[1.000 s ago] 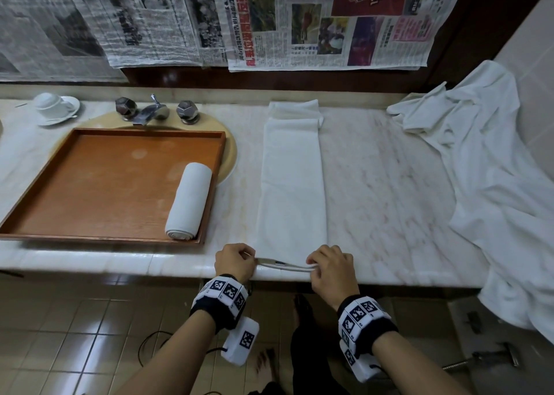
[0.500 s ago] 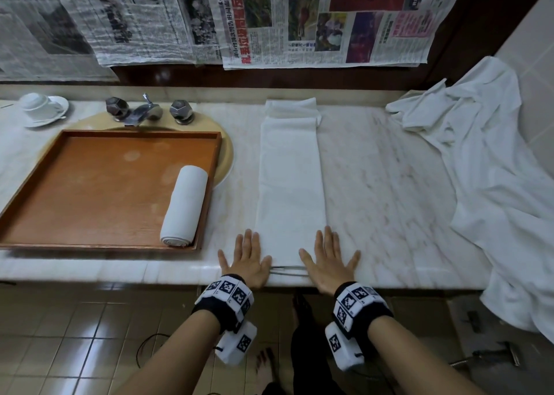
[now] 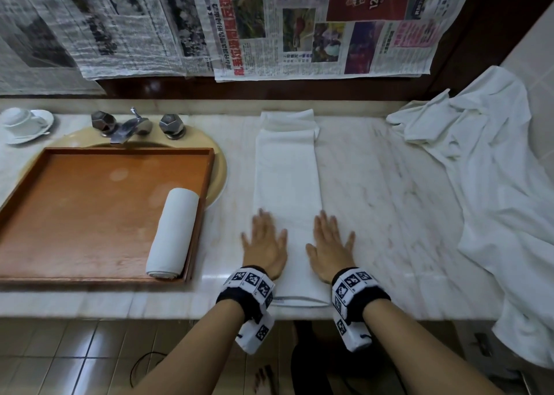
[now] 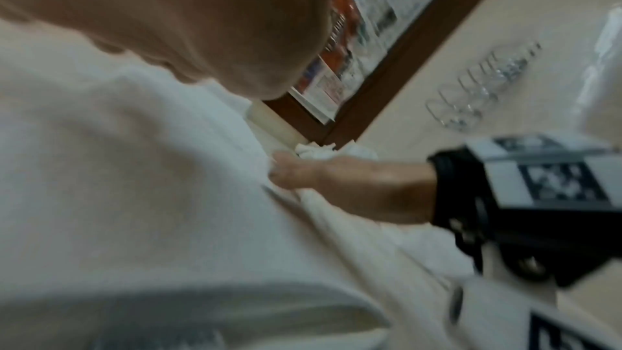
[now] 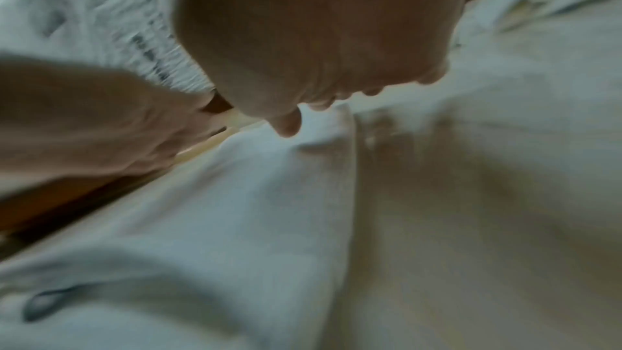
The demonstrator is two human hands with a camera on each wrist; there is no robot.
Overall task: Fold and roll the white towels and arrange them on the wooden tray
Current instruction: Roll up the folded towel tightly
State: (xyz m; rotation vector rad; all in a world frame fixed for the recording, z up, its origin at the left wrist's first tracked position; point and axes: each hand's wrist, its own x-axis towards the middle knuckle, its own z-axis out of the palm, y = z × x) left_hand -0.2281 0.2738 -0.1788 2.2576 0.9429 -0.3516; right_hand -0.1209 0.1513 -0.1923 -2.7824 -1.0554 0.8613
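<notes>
A white towel (image 3: 287, 178), folded into a long narrow strip, lies on the marble counter (image 3: 389, 199) and runs from the front edge to the back wall. My left hand (image 3: 263, 241) lies flat on its left edge near the front, fingers straight. Flat on the right edge lies my right hand (image 3: 329, 243). Both wrist views are blurred and show a palm pressed on white cloth (image 4: 134, 169) (image 5: 269, 209). One rolled white towel (image 3: 174, 232) rests along the right side of the wooden tray (image 3: 90, 208).
A heap of loose white towels (image 3: 494, 184) covers the counter's right end and hangs over the edge. The tray sits over a sink with a faucet (image 3: 129, 126) behind it. A cup and saucer (image 3: 25, 124) stand at the far left. Newspapers cover the wall.
Both hands let go of the towel's near end, which they pinched a second ago, went flat and slid forward along the strip.
</notes>
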